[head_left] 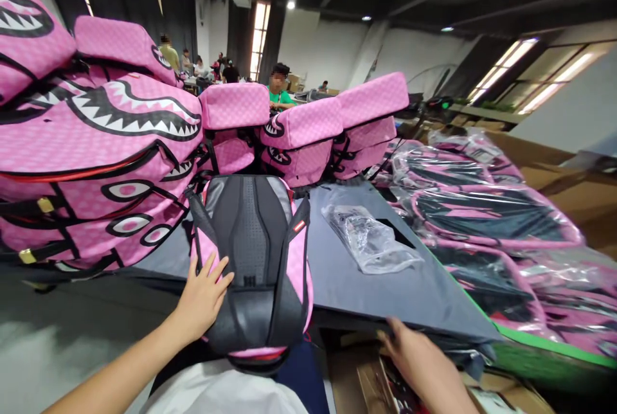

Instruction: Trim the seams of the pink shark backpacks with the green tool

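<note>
A pink and black backpack (248, 227) lies at the table's near edge, its padded back panel and shoulder straps facing up. My left hand (205, 295) rests on its left strap and lower side, fingers spread, gripping nothing. Below the table edge, my right hand (409, 353) is over an open cardboard box (371, 378) holding small dark and red items. Motion blurs that hand, so I cannot tell whether its fingers hold anything. To the right of the backpack lies a clear plastic bag (369, 240) on the grey table (347, 288), partly over a flat black piece.
Pink shark-mouth backpacks (96, 163) are piled at the left. More pink bags (303, 125) stand along the table's far side. Plastic-wrapped backpacks (491, 215) lie stacked at the right beside a green edge (554, 343). A person in green (279, 96) is beyond the table.
</note>
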### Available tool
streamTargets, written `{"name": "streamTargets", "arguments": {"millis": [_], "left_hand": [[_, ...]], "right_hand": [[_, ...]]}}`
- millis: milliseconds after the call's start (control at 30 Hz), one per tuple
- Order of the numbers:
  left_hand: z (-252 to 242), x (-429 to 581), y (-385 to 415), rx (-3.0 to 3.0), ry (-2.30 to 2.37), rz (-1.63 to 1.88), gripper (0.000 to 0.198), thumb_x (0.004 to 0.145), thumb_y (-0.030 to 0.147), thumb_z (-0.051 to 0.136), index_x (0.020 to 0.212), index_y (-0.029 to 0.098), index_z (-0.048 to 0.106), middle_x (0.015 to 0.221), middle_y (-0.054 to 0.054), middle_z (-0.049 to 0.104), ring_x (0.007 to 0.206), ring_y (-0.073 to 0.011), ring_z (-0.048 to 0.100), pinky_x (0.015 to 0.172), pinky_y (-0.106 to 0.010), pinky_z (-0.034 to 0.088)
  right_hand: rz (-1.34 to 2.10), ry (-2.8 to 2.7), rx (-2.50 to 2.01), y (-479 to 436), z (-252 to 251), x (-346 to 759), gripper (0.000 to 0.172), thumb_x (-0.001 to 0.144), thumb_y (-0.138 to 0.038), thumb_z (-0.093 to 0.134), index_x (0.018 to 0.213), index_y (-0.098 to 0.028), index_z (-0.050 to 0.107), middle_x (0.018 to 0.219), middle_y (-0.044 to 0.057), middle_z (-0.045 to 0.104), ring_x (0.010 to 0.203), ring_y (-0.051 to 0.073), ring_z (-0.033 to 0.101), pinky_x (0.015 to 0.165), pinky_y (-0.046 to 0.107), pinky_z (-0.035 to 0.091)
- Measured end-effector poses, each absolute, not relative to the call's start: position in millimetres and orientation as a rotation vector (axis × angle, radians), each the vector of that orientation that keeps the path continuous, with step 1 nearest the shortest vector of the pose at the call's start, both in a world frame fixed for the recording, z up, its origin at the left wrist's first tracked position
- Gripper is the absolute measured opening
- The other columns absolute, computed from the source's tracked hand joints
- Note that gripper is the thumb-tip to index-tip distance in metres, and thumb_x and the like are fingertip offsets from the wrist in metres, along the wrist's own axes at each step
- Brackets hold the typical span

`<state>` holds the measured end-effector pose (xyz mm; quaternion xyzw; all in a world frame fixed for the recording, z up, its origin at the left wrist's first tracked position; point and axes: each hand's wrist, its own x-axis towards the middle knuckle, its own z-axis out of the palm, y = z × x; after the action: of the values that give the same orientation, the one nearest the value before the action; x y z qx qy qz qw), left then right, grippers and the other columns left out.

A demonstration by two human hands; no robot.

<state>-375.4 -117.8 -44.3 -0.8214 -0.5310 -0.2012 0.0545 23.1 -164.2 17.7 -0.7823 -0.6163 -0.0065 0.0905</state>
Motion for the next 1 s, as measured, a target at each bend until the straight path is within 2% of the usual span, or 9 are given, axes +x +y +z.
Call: {"name": "streamTargets", "arguments": {"millis": [167,267,367,433,500,633,700,800,1000], "left_hand": [[-67,-385,-153,-2.596,-1.359,-0.548,0.039,0.096,0.033,0.049,0.130,0.021,0.063,0.144,-0.013,0.055,0.141,-0.0332,0.043,0.117,-0.063,0.026],[-83,-381,-162,-2.589,-1.303,-0.500,0.052,0.095,0.038,0.050,0.145,0.022,0.049,0.148,-0.011,0.051,0.140,-0.0294,0.044,0.122,-0.056,0.019],[-103,-382,-177,-2.494,-1.382,-0.482,0.054,0.095,0.044,0.049,0.146,0.025,0.048,0.149,-0.007,0.051,0.139,-0.0280,0.045,0.125,-0.051,0.009],[-115,-383,-187,-2.448,-1.401,-0.472,0.052,0.095,0.046,0.048,0.144,0.027,0.051,0.148,-0.004,0.052,0.137,-0.0279,0.047,0.125,-0.049,0.012],[-118,-381,-188,-2.439,-1.390,-0.479,0.047,0.094,0.045,0.047,0.138,0.030,0.058,0.142,-0.002,0.058,0.129,-0.0277,0.055,0.121,-0.047,0.024],[-76,-356,-143,-2.601,-1.203,-0.624,0.038,0.093,0.042,0.045,0.122,0.033,0.068,0.122,-0.004,0.070,0.109,-0.0259,0.064,0.099,-0.043,0.047],[-34,-332,-99,-2.642,-1.056,-0.694,0.035,0.095,0.030,0.048,0.125,0.026,0.065,0.125,-0.006,0.068,0.113,-0.0238,0.061,0.101,-0.042,0.043],[24,-292,-33,-2.544,-0.646,-0.784,0.034,0.098,0.036,0.048,0.125,0.022,0.062,0.130,-0.008,0.064,0.121,-0.0240,0.056,0.107,-0.042,0.036],[63,-256,19,-2.609,-0.534,-0.352,0.042,0.095,0.050,0.051,0.075,0.014,0.063,0.070,-0.008,0.060,0.070,-0.0223,0.055,0.067,-0.038,0.036]], "right_hand": [[0.067,-2.332,-1.551,-136,35,-105,0.038,0.099,-0.023,0.040,0.134,-0.026,0.055,0.128,0.010,0.066,0.114,0.023,0.064,0.092,0.034,0.052],[0.215,-2.492,-1.494,-121,24,-155,0.027,0.092,-0.018,0.054,0.115,-0.028,0.064,0.114,0.006,0.069,0.104,0.024,0.065,0.077,0.031,0.054],[0.239,-2.265,-1.802,-107,9,-133,0.014,0.093,-0.020,0.055,0.103,-0.018,0.064,0.107,0.016,0.067,0.088,0.027,0.068,0.068,0.034,0.051],[0.278,-2.041,-2.004,-98,1,-96,0.028,0.093,-0.031,0.057,0.115,-0.015,0.059,0.116,0.022,0.063,0.087,0.030,0.068,0.067,0.036,0.051],[0.438,-1.959,-2.031,-89,-5,-65,0.039,0.088,-0.033,0.065,0.122,-0.016,0.057,0.113,0.017,0.067,0.088,0.029,0.069,0.069,0.035,0.052],[0.792,-1.936,-1.850,-83,-13,-57,0.032,0.086,-0.029,0.066,0.115,-0.019,0.060,0.098,0.003,0.074,0.086,0.021,0.070,0.075,0.029,0.052],[0.787,-1.889,-1.889,-87,-12,-69,0.030,0.088,-0.033,0.064,0.114,-0.018,0.060,0.093,0.004,0.074,0.083,0.022,0.070,0.073,0.030,0.050],[0.685,-1.895,-2.037,-91,-6,-85,0.035,0.089,-0.036,0.064,0.116,-0.016,0.058,0.088,0.007,0.074,0.083,0.026,0.070,0.069,0.031,0.044],[0.627,-1.929,-2.199,-79,-2,-87,0.034,0.089,-0.040,0.066,0.113,-0.017,0.057,0.090,0.008,0.074,0.087,0.027,0.071,0.064,0.029,0.038]]}}
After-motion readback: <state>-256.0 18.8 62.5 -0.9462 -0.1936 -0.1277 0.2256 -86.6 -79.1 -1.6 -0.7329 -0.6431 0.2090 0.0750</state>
